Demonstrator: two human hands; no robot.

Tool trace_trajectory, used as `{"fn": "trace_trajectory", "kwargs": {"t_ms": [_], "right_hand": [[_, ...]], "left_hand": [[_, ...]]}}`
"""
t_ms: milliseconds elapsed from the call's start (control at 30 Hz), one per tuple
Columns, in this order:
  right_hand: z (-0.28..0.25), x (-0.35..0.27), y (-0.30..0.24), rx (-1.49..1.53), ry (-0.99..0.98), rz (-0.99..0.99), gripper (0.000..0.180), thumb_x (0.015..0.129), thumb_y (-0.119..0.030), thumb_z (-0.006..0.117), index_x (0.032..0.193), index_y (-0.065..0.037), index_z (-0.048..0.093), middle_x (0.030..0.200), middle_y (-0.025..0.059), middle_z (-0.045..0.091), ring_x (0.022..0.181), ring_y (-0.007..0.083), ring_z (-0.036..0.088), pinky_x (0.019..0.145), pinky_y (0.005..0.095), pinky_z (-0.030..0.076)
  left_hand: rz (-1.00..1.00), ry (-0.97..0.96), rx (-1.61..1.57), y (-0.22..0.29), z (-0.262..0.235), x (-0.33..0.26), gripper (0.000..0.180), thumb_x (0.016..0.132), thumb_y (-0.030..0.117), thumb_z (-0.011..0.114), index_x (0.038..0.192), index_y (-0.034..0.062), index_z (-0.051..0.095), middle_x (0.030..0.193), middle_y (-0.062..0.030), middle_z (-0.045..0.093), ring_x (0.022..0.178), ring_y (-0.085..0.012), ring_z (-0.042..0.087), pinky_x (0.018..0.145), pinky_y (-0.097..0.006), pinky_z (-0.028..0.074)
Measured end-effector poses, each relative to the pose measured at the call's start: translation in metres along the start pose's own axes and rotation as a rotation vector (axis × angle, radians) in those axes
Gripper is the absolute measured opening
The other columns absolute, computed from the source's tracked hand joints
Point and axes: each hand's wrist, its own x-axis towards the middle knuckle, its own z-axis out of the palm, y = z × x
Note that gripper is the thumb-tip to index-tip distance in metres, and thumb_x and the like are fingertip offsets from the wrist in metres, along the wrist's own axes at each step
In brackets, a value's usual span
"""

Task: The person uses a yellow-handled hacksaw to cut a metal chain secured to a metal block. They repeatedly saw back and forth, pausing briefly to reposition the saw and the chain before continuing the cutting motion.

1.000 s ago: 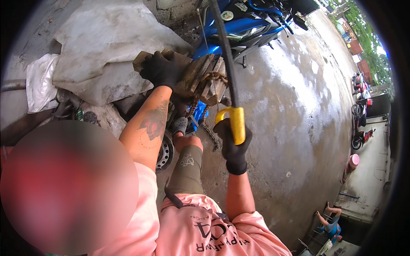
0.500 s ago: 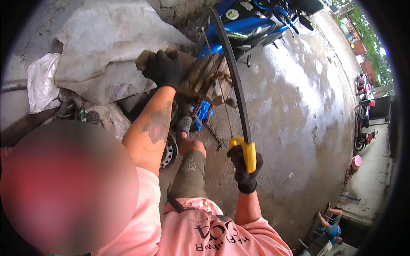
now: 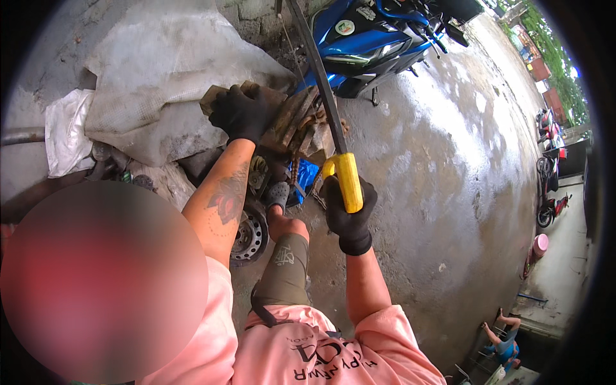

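My right hand [image 3: 351,215], in a black glove, is closed around the yellow handle of a hacksaw [image 3: 321,83]. Its long dark frame reaches away toward the wall, with the thin blade on the left side, by the wood. Gloved in black too, my left hand [image 3: 239,114] is wrapped over a wooden block [image 3: 274,102]; its fingertips are partly hidden. Beside that block are more rough wood pieces [image 3: 298,115], with a rusty chain [image 3: 314,120] lying over them and hanging down. Where the blade meets the wood, if it does, I cannot make out.
A blue motorcycle [image 3: 366,48] stands just beyond the saw. Grey sheeting [image 3: 154,70] lies at the left, near a white sack [image 3: 66,131]. A wheel [image 3: 251,237] and a blue bag [image 3: 307,173] are by my leg. Far right, a person [image 3: 507,346] sits near a pink bucket [image 3: 541,242].
My right hand has pushed the hacksaw forward and slightly left, so its handle is now nearer the wood. My left hand keeps its hold on the block, nearly still.
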Motion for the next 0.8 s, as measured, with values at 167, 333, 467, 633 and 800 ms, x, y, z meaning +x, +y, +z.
{"fn": "trace_trajectory", "kwargs": {"t_ms": [167,333,467,633,800], "right_hand": [[-0.004,-0.018,0.009,-0.118,0.023,-0.081,0.008,0.092,-0.005,0.069,0.088,0.002,0.068,0.071,0.004,0.066,0.064,0.0105,0.062,0.06,0.0292,0.049],[-0.01,-0.013,0.022,0.102,-0.005,-0.005,0.015,0.095,-0.011,0.065,0.088,0.002,0.067,0.074,0.0077,0.067,0.065,0.0145,0.063,0.06,0.0297,0.049],[0.01,0.001,0.003,0.335,-0.007,0.102,0.017,0.092,-0.012,0.066,0.104,0.0,0.065,0.085,0.0122,0.066,0.076,0.0262,0.067,0.068,0.0363,0.053],[0.008,0.004,-0.015,-0.109,-0.048,-0.044,0.007,0.082,-0.004,0.072,0.086,0.0,0.067,0.068,0.0115,0.06,0.055,0.0249,0.061,0.055,0.0325,0.048],[-0.003,-0.005,-0.001,0.103,-0.008,0.071,0.005,0.088,-0.003,0.067,0.086,0.001,0.067,0.071,0.0085,0.063,0.061,0.0171,0.062,0.058,0.0311,0.049]], "left_hand": [[0.006,-0.007,-0.029,-0.002,-0.001,-0.008,0.055,0.087,0.058,0.061,0.117,0.0127,0.071,0.119,-0.0202,0.067,0.114,-0.0431,0.062,0.085,-0.062,0.048],[-0.013,0.032,-0.014,-0.006,-0.003,-0.002,0.056,0.086,0.057,0.062,0.117,0.0114,0.071,0.121,-0.0191,0.066,0.112,-0.042,0.062,0.085,-0.061,0.049],[0.008,0.09,-0.017,-0.017,0.007,0.007,0.055,0.088,0.055,0.06,0.116,0.0088,0.07,0.116,-0.019,0.066,0.11,-0.0413,0.061,0.084,-0.06,0.048],[0.012,0.072,-0.018,-0.012,0.001,-0.002,0.055,0.089,0.054,0.059,0.117,0.0077,0.069,0.115,-0.0192,0.066,0.111,-0.0415,0.06,0.085,-0.059,0.047],[-0.025,0.017,0.021,-0.006,-0.005,-0.001,0.061,0.086,0.059,0.062,0.124,0.0112,0.071,0.122,-0.0192,0.066,0.117,-0.0431,0.06,0.089,-0.061,0.048]]}}
